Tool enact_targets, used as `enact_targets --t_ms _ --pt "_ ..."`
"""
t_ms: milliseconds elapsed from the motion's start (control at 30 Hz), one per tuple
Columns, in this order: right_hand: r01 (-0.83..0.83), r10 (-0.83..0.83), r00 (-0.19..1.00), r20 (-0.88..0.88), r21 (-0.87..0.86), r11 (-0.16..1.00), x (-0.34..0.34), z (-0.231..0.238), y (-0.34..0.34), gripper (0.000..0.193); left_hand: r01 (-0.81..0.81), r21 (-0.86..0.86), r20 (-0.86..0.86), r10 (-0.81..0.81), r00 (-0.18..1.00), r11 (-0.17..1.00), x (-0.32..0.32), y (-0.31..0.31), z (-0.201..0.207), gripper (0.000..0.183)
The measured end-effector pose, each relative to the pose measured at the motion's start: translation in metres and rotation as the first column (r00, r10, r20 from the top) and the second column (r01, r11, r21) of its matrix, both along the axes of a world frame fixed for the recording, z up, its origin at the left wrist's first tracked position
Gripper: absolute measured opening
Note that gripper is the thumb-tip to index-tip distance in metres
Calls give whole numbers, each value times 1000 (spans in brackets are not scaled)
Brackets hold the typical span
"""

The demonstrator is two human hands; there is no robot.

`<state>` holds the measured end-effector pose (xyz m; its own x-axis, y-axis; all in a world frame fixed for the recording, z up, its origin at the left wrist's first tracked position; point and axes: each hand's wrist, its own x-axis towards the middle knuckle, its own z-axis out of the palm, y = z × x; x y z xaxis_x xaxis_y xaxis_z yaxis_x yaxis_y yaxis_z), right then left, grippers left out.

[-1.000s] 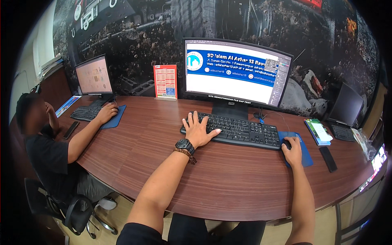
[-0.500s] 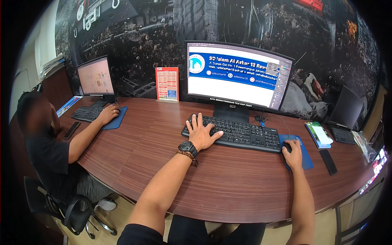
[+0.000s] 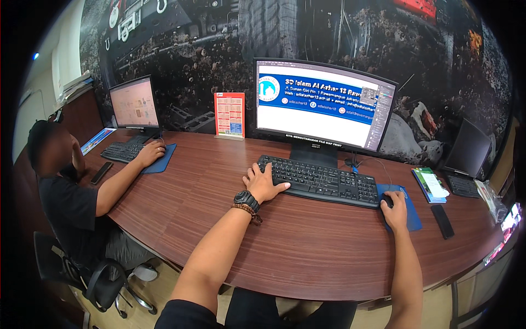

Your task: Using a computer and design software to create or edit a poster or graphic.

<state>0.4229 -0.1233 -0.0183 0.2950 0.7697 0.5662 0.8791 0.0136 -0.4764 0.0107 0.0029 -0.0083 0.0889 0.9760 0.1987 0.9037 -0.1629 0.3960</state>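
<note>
My left hand (image 3: 264, 183), with a black watch (image 3: 247, 200) and a beaded bracelet on its wrist, rests at the left end of a black keyboard (image 3: 323, 179). Its fingers are apart, the thumb stretched along the near edge and the other fingertips on the left-hand keys. Farther right, my right hand (image 3: 398, 213) curls over a black mouse (image 3: 388, 200) on a blue mouse pad (image 3: 413, 218). Behind the keyboard stands a monitor (image 3: 312, 122) showing a blue banner with white lettering and a round logo in an editing window.
To the left a person (image 3: 66, 192) sits at another monitor (image 3: 135, 103), a hand on a mouse. A red-and-white card stand (image 3: 230, 114) stands between the monitors. At right lie a dark phone (image 3: 441, 221), booklets (image 3: 429, 185) and a second keyboard (image 3: 463, 185) below a dark screen.
My left hand has slid left and nearer on the keyboard, its fingers drawn in from the upper keys. My right hand stays on the mouse. The view has shifted slightly.
</note>
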Motion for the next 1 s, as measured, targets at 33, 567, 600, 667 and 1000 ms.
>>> enact_targets --t_ms 33,567,600,667,1000 --pt "-1 1 1000 -4 3 1000 0 0 1 33 -6 28 -2 6 1000 1000 1 0 0 98" --pt "-26 26 1000 13 33 999 4 -4 1 31 198 266 -20 -199 980 943 7 -10 4 36" --pt "-20 20 1000 10 18 1000 4 -4 0 31 204 251 -20 -206 978 946 7 -10 4 36" --pt "-19 19 1000 19 33 999 5 -5 1 31 195 219 -15 -196 980 956 9 -8 5 35" --pt "1 -1 1000 26 -7 1000 5 -3 4 33 49 189 16 -53 998 981 3 2 -1 67"
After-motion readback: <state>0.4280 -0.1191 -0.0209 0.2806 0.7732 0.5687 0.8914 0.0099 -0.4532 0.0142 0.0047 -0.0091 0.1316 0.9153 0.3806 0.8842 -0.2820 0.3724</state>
